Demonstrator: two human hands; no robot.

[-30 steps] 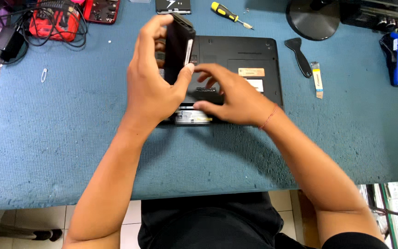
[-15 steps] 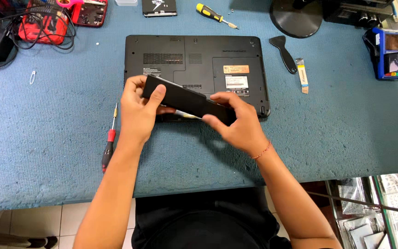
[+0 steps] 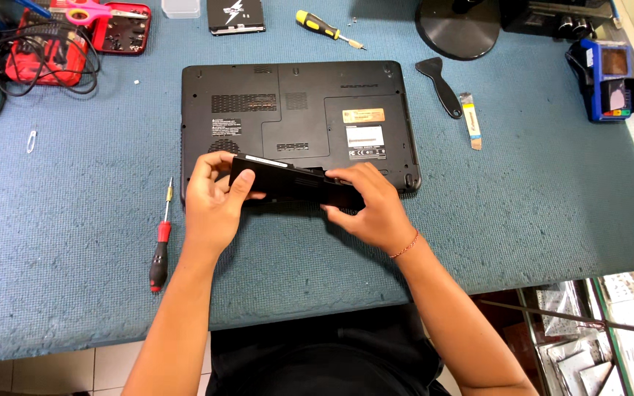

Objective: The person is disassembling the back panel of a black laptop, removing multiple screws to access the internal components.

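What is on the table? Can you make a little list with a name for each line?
left hand: grips one end of the battery
right hand: grips the other end
battery: long, black, at the laptop's near edge
laptop: black, lying bottom up
table: blue mat on top
red screwdriver: left of the hands
yellow screwdriver: beyond the laptop
scraper: black, right of the laptop
red tray: far left, scissors on it
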